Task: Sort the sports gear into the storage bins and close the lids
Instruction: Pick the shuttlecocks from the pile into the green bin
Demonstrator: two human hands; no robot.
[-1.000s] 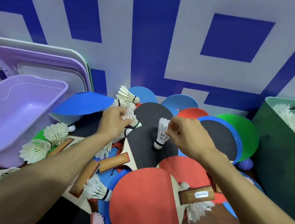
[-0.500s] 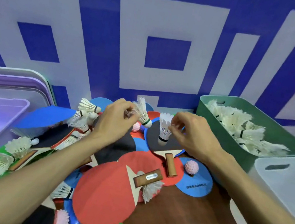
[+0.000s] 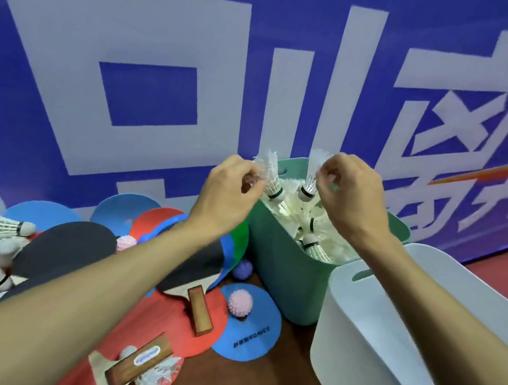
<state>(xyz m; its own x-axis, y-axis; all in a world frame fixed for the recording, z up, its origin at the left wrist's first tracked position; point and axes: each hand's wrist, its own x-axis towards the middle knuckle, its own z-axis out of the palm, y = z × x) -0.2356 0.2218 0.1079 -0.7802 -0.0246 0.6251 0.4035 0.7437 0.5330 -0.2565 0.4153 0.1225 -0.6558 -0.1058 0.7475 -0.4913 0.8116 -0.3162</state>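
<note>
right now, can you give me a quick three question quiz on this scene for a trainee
1. True or false: the right hand pinches a white feathered shuttlecock.
2. What fills the green plastic bin? A paddles, B shuttlecocks, C spiky balls.
3. Fill in: the pale pink spiky ball nearest that bin rests on a ___ round disc.
Key: 1 true; 2 B; 3 blue.
</note>
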